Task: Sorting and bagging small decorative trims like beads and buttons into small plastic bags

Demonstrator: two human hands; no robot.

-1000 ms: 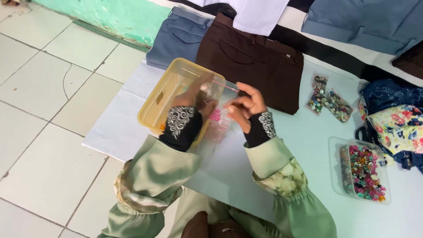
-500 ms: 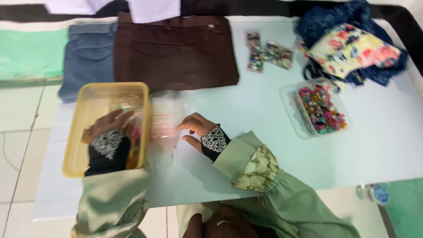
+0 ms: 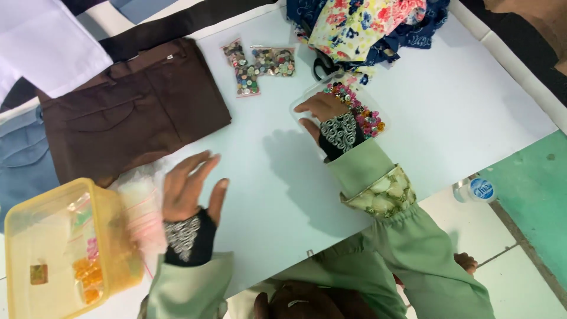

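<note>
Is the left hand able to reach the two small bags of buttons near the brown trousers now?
Probably yes: the left hand is open and empty, and bare table lies between it and the button bags.

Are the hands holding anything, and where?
Right hand grips the clear bead box at its near-left edge. Left hand lies open, holding nothing.

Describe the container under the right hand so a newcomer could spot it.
On the white table, just below the floral fabric pile, lies a clear shallow tray of multicoloured beads under the right hand. Unlike the yellow tub at the left, it is transparent.
</note>
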